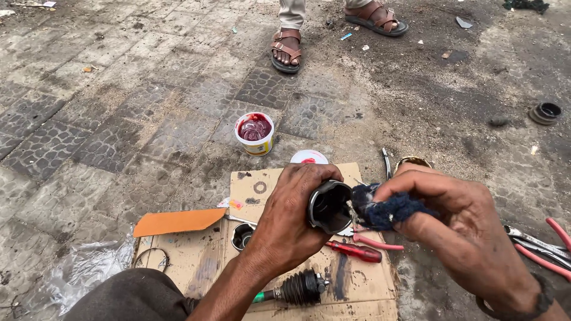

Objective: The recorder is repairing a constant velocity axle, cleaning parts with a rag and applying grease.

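Note:
My left hand (291,217) grips a dark metal cup-shaped joint housing (329,206), its open mouth turned to the right. My right hand (461,226) pinches a dark blue rag (386,208) and holds it right at the housing's mouth. Both hands hover over a sheet of cardboard (190,255) laid on the paved ground. A drive shaft with a black rubber boot (300,288) lies on the cardboard below my left forearm.
A small tub of red grease (255,133) and its lid (308,157) stand beyond the cardboard. Red-handled pliers (357,249) lie under the hands, more tools (544,246) at the right. A metal ring part (242,235) sits on the cardboard. Another person's sandalled feet (286,50) stand at the top.

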